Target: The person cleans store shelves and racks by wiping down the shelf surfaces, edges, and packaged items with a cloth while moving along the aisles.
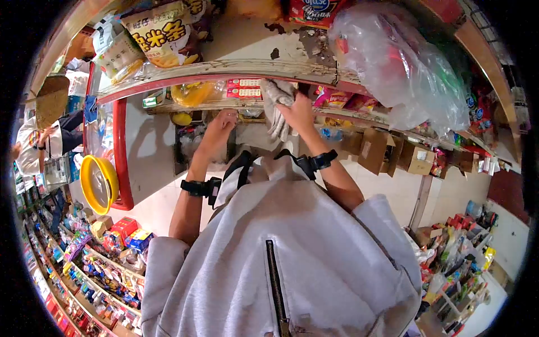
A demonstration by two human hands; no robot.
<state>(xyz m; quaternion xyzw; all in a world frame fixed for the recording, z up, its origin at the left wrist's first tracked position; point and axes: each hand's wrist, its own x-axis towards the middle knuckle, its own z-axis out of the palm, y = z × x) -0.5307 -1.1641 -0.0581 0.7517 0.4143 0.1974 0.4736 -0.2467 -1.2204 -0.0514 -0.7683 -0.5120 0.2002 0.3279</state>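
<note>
My right hand [298,115] is closed on a crumpled grey-white cloth [275,106], which hangs over the edge of the lower shelf [247,105]. My left hand [220,126] is held just in front of that same shelf, its fingers curled in, with no object visible in them. Red and white small boxes [243,92] lie on the shelf between my hands. Left of them is a yellow item in clear plastic [193,94]. Purple-pink snack packets [337,98] sit to the right of the cloth.
Above, a worn upper shelf [247,42] bears a snack bag [160,35] and a large clear plastic bag [393,62]. Open cardboard boxes [375,151] stand at right. Yellow hoops [96,184] hang beside a red-edged panel at left. Another person [42,140] is at far left.
</note>
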